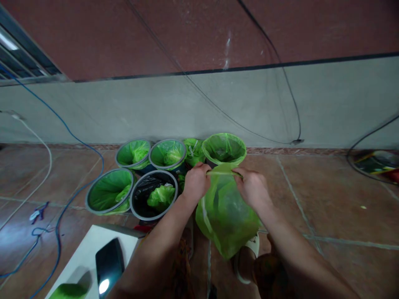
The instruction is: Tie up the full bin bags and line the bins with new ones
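Observation:
My left hand point(195, 182) and my right hand point(253, 187) each pinch the top edge of a translucent green plastic bag point(222, 216), stretched taut between them. The bag hangs down in front of my knees, with something bulky inside. Just beyond my hands stands a small bin lined with a green bag point(224, 148). To its left are several more round bins: two green-lined ones at the back point(134, 153) point(167, 153), a green-lined one in front point(109, 191), and a black-lined bin point(153, 199) holding a crumpled green bag.
A tied green bag point(193, 150) sits between the back bins. A white board point(84, 261) with a black phone point(109, 265) lies at lower left. Blue point(59, 216) and white point(40, 174) cables run over the tiled floor; a grey wall stands behind.

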{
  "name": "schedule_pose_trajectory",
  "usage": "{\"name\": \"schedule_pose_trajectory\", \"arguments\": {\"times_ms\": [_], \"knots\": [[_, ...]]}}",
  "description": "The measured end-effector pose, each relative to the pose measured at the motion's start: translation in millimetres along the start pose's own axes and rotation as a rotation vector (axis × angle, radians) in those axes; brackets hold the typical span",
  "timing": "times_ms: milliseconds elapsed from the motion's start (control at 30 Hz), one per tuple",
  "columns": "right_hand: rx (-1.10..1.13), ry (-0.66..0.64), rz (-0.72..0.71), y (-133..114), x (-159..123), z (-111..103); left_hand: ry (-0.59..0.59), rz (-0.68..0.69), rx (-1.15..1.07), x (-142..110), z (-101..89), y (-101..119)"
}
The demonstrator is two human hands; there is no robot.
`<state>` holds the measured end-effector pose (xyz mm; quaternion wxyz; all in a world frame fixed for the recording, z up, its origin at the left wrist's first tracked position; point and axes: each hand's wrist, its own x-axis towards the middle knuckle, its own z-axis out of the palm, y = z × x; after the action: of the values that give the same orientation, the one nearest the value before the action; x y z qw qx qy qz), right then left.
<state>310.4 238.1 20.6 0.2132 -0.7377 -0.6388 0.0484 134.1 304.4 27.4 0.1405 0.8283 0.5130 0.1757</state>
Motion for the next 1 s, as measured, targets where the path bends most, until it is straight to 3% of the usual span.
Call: {"name": "schedule_pose_trajectory", "arguments": {"times_ms": [200,333,433,633,800,1000], "knots": [[-0.164,-0.059,0.213,37,1,-29,0.059,-0.136,0.115,6,-16.1,-26],[-0.298,-0.266,0.334,54,2,-38,0.071,-0.203,0.147,7,-25.1,-35],[-0.274,-0.391,0.326,50,0,-33,0.069,-0.204,0.146,7,-23.7,-35],[-0.216,-0.309,0.147,24,0,-13,0.031,-0.100,0.127,5,-9.6,-17],[-0.272,-0.362,0.186,29,6,-12,0.038,-0.109,0.111,5,-11.6,-17],[-0.224,-0.116,0.279,45,7,-27,0.029,-0.240,0.180,6,-18.8,-33]]}}
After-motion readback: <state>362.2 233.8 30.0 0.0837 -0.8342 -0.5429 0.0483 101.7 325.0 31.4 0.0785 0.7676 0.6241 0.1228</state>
